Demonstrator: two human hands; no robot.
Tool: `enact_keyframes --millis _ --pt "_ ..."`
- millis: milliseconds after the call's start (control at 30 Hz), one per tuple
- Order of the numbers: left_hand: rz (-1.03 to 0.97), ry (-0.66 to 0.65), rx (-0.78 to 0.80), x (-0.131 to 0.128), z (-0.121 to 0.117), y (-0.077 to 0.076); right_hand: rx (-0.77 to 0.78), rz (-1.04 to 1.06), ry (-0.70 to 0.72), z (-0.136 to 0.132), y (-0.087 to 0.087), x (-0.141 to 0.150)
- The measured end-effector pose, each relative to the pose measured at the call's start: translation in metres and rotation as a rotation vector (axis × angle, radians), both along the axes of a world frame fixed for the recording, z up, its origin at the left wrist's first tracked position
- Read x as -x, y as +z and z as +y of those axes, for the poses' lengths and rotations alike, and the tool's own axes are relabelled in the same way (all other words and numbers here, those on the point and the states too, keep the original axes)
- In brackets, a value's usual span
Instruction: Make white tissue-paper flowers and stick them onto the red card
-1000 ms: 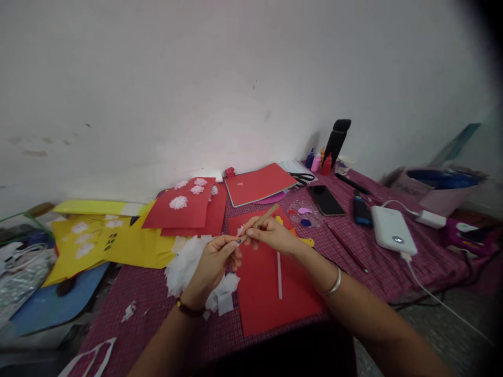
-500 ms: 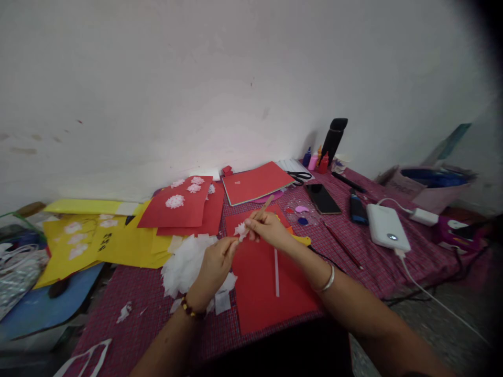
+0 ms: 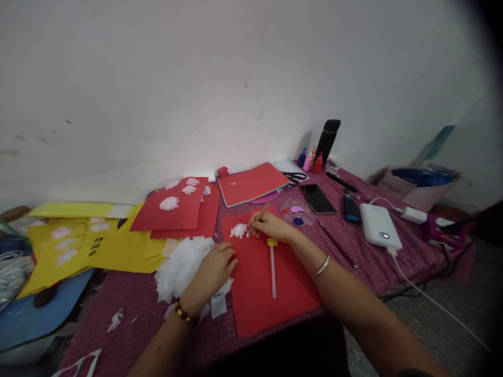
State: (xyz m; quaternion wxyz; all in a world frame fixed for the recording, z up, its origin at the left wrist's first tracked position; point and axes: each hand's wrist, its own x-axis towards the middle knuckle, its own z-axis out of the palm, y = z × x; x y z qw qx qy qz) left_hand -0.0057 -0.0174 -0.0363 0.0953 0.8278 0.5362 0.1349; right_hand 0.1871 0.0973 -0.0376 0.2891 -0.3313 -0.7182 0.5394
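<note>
My right hand (image 3: 269, 226) pinches a thin wooden stick (image 3: 264, 210), held at a slant over the red sheet (image 3: 251, 309). Its lower tip is beside a small cluster of white paper petals (image 3: 238, 231) lying on the upper part of that sheet. My left hand (image 3: 217, 263) rests with fingers loosely extended at the sheet's left edge, against a pile of white tissue paper pieces (image 3: 184, 262); I see nothing held in it. Below my right hand, a narrow whitish strip (image 3: 273, 275) lies on the sheet, with a yellow piece (image 3: 272, 242) at its top.
Red cards with white flowers (image 3: 169, 203) and yellow cards (image 3: 118, 246) lie left. Behind are stacked coloured sheets (image 3: 253, 183) and black scissors (image 3: 294, 177). Rightward are a paint palette (image 3: 297, 210), phone (image 3: 318, 199), pencil (image 3: 338, 245), power bank (image 3: 379, 226) and paint bottles (image 3: 307, 161).
The white petal cluster, earlier between both hands, now lies on the red sheet. My left hand has drawn back, down and left. My right hand has lowered slightly with the stick.
</note>
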Motion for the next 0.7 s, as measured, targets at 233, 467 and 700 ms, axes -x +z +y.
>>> enact_keyframes --millis 233,467,700 --pt "0.019 0.004 -0.009 -0.002 0.0 0.001 -0.159 -0.094 -0.036 0.001 -0.009 0.006" --pt "0.022 -0.004 -0.009 -0.002 -0.001 0.001 -0.246 -0.126 -0.068 0.002 -0.014 0.011" --pt "0.026 -0.002 -0.009 -0.002 0.0 0.0 -0.302 -0.16 -0.09 0.002 -0.016 0.014"
